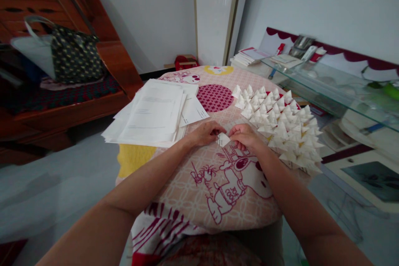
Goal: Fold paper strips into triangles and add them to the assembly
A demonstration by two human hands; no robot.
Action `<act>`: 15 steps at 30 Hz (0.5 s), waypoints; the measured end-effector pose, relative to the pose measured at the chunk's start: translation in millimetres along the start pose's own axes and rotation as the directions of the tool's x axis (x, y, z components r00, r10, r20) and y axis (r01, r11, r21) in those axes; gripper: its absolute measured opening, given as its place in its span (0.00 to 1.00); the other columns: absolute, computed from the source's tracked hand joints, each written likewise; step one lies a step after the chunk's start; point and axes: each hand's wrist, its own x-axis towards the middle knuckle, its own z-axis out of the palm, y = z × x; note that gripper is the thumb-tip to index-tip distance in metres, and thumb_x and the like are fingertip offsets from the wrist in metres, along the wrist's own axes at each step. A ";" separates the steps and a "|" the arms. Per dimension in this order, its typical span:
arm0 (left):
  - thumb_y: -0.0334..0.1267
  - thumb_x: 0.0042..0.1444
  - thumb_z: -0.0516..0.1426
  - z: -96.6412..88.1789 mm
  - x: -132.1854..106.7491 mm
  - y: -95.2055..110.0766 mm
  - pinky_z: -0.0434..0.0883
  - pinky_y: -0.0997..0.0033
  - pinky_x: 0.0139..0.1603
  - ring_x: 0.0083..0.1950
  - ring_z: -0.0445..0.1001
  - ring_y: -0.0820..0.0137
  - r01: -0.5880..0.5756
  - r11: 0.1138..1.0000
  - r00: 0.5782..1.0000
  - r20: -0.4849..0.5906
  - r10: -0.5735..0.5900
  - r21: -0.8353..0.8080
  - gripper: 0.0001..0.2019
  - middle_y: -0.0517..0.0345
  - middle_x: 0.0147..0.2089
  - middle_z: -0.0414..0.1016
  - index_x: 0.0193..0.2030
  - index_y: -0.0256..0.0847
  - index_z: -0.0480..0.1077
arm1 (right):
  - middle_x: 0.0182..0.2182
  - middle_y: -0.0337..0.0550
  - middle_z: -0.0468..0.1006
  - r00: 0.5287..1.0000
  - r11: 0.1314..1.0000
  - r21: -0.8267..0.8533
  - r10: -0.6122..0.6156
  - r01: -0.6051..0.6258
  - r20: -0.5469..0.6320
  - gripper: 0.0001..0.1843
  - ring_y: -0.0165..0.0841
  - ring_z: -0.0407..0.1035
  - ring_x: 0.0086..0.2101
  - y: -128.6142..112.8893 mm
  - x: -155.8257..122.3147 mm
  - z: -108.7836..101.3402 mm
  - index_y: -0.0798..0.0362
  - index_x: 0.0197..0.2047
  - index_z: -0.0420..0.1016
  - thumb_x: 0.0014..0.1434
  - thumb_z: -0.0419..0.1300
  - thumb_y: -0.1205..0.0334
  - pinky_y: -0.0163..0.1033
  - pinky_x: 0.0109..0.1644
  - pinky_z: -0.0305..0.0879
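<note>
Between my two hands is a small folded piece of white paper (222, 139) with faint print on it. The fingers of my left hand (206, 132) pinch its left side, and those of my right hand (244, 135) pinch its right corner. Just right of my right hand, many pointed folded paper pieces (277, 120) stand in rows on the table. A pile of printed paper sheets (149, 110) lies to the left, beyond my left forearm. Under everything is a pink patterned tablecloth (187, 191) with cartoon dogs.
A glass shelf (336, 91) with cups and small items runs along the right wall. Books (249, 55) are stacked past the table's far right edge. At the left stands a wooden bench (115, 62) with a dotted bag (76, 52) on it. A white cabinet-like unit (215, 12) fills the corner.
</note>
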 end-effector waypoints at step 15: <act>0.32 0.54 0.61 -4.6 -2.0 5.5 0.68 0.77 0.30 0.27 0.71 0.77 0.219 0.758 0.956 -0.022 -0.294 -0.615 0.11 0.60 0.31 0.75 0.44 0.33 0.74 | 0.19 0.38 0.76 0.981 0.976 0.108 -0.192 0.190 0.003 0.12 0.23 0.62 0.13 17.4 6.2 -0.8 0.56 0.29 0.75 0.55 0.67 0.55 0.28 0.12 0.52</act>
